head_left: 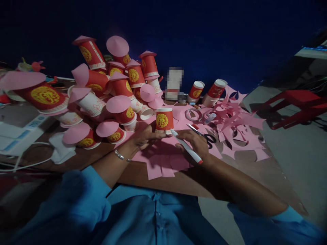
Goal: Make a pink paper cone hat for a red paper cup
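Note:
Upside down between my hands is a paper cup (164, 119) wrapped in red paper with a round yellow emblem. My left hand (146, 137) grips it at its lower rim. A white marker with a red end (190, 150) is in my right hand (196, 141), its tip touching or very near the cup's lower right edge. Pink paper (157, 165) lies beneath both hands. Scissors with black handles (209, 139) rest partly open just beyond my right hand.
Red cups with pink cone tops (124, 85) are piled at the left. Two stacks of cups (216, 90), a tape roll (193, 115) and pink paper scraps (237, 119) lie at the right. A red stool (298, 102) stands beyond the table.

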### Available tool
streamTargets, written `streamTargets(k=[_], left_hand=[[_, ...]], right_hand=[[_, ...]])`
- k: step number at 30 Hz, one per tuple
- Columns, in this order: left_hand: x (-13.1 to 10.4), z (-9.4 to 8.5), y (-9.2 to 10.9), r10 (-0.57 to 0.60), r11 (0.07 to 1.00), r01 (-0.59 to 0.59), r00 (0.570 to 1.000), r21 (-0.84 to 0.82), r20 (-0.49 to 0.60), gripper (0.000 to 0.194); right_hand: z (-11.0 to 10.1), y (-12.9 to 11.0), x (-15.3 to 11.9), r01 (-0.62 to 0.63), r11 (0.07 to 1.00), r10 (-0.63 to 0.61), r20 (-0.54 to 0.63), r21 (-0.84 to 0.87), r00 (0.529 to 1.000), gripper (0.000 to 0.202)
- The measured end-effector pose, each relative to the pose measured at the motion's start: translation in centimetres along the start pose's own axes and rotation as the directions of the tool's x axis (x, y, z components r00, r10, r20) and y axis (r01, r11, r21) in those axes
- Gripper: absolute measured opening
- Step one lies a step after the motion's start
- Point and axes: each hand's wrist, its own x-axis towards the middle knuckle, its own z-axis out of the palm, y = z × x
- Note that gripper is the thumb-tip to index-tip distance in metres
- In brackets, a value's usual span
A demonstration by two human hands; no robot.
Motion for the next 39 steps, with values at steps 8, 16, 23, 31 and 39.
streamTargets(k=[8, 16, 23, 31, 39], left_hand=[[-0.2, -1.1, -0.6, -0.056, 0.998, 0.055, 0.998, -0.017, -0.02, 0.063], [0.0, -0.2, -0.1, 0.0, 0.999, 0.001, 1.0, -0.046, 0.021, 0.052], [0.0, -1.0, -0.6, -0.034, 0.998, 0.035, 0.999, -0.05, 0.023, 0.047], [0.2, -1.2, -1.1, 0.043, 0.993, -0.039, 0.998, -0.107, 0.038, 0.056], [-0.2, -1.3, -0.4, -0.044, 0.991, 0.049, 0.998, -0.121, 0.049, 0.063]], right_hand=[[-0.1, 0.0, -0.1, 0.015, 1.0, -0.015, -0.01, -0.004, 1.0, 0.024], [0.0, -0.2, 0.0, 0.018, 1.0, -0.018, 0.017, 0.01, 1.0, 0.022], [-0.1, -0.1, -0.1, 0.024, 0.999, -0.024, 0.013, 0.024, 1.0, 0.023], [-0.1, -0.2, 0.0, 0.06, 0.998, -0.06, 0.017, -0.003, 0.998, 0.022], [-0.3, 0.0, -0.1, 0.052, 0.999, -0.052, 0.018, -0.007, 0.999, 0.028]])
